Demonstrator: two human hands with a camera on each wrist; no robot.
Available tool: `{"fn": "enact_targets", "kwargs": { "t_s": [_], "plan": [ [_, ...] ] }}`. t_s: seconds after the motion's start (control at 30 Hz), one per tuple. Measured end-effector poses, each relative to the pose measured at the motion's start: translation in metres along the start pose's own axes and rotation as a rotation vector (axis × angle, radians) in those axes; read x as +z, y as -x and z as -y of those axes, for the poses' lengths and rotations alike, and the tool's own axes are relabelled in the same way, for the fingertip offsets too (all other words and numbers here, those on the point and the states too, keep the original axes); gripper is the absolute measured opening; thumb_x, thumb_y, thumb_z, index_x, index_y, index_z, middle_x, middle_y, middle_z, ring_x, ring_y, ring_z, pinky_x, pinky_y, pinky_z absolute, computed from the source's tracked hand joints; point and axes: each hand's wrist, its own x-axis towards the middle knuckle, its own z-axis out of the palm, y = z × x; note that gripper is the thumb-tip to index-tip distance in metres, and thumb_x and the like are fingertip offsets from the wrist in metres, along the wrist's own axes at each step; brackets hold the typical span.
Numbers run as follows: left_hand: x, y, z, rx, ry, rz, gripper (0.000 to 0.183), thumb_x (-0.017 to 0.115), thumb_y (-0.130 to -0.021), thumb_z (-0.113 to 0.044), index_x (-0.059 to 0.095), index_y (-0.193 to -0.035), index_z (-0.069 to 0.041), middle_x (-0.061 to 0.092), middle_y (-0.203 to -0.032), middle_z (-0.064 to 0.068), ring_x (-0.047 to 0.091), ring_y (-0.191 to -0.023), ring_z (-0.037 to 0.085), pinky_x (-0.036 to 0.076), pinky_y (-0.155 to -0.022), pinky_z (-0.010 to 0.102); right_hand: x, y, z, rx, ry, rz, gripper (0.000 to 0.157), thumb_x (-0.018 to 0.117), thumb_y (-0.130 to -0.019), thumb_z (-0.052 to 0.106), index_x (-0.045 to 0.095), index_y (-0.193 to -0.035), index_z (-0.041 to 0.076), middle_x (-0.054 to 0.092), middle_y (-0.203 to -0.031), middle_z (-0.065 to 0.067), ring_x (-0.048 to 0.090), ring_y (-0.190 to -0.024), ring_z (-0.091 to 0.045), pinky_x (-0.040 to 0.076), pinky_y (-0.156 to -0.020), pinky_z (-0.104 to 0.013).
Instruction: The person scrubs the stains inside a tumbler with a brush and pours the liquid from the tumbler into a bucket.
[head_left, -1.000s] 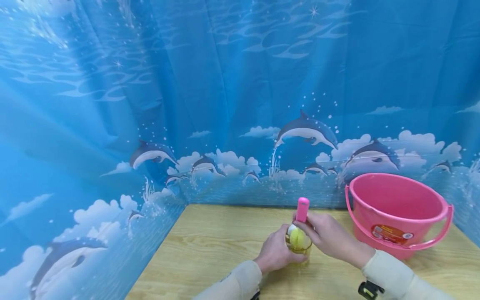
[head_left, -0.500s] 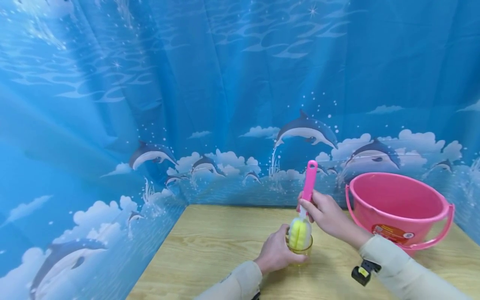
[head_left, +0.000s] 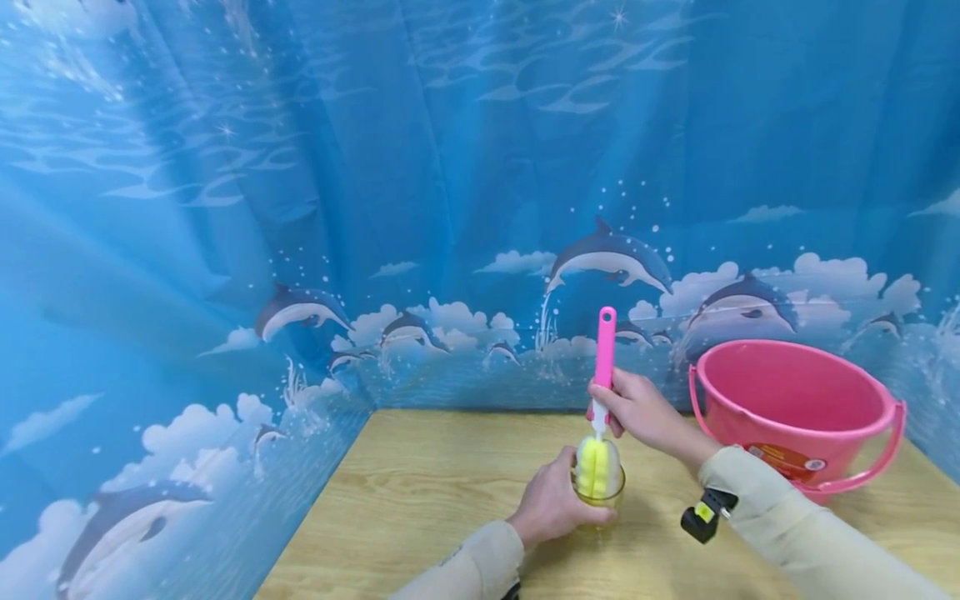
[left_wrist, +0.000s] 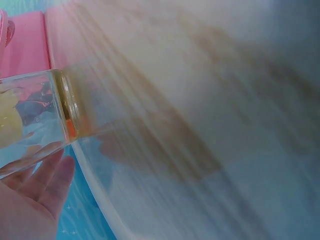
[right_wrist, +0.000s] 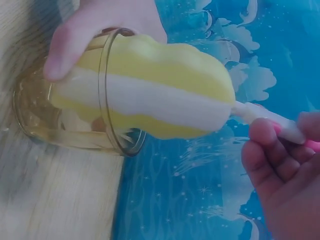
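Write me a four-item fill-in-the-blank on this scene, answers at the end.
1. The glass is held by the person's ____ hand.
2. The right hand holds the brush, whose upper handle is coloured ____.
3. The brush's sponge head is striped in yellow and ____.
4. In the head view, the bucket stands on the table to the ____ of the glass.

Missing words: left; pink; white; right.

The wood-grain tabletop (head_left: pixel 420 475) carries a pink bucket (head_left: pixel 787 387) — and a yellowish glass (right_wrist: pixel 75 125)
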Motion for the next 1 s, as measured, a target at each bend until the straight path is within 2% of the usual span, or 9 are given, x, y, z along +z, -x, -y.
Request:
{"fn": "enact_targets", "kwargs": {
  "t_s": [0.3, 0.63, 1.0],
  "plan": [
    [-0.0003, 0.0004, -0.0011, -0.008, 0.016, 0.004, 0.077, 0.093, -0.060, -0.049, 0.054, -0.123, -0.026, 0.062, -0.093, -0.016, 0.057, -0.079, 0.001, 0.049, -0.072, 0.025, 0.0013, -0.0051, -0.0032, 0.102, -0.030, 0.025, 0.028, 0.049, -0.107, 0.027, 0.060, -0.100, 0.001, 0.062, -0.071, -0.012, 0.050, -0.052, -0.015, 0.041, -0.047, -0.026],
    [-0.0004, 0.0003, -0.0002, -0.007, 0.024, 0.016, 0.077, 0.092, -0.061, -0.051, 0.053, -0.124, -0.028, 0.061, -0.094, -0.017, 0.057, -0.080, 0.001, 0.048, -0.071, 0.025, 0.0017, -0.0055, -0.0038, 0.126, -0.054, 0.053, 0.027, 0.049, -0.107, 0.025, 0.060, -0.098, 0.002, 0.055, -0.062, -0.009, 0.046, -0.050, -0.017, 0.037, -0.047, -0.026],
    [-0.0012, 0.0011, -0.0020, -0.005, -0.004, 0.010, 0.078, 0.092, -0.061, -0.050, 0.053, -0.124, -0.026, 0.060, -0.091, -0.017, 0.056, -0.078, 0.001, 0.048, -0.070, 0.024, 0.0034, -0.0066, -0.0052, 0.153, -0.071, 0.070, 0.027, 0.048, -0.107, 0.026, 0.059, -0.101, 0.002, 0.060, -0.068, -0.011, 0.047, -0.051, -0.015, 0.039, -0.048, -0.026]
  ]
}}
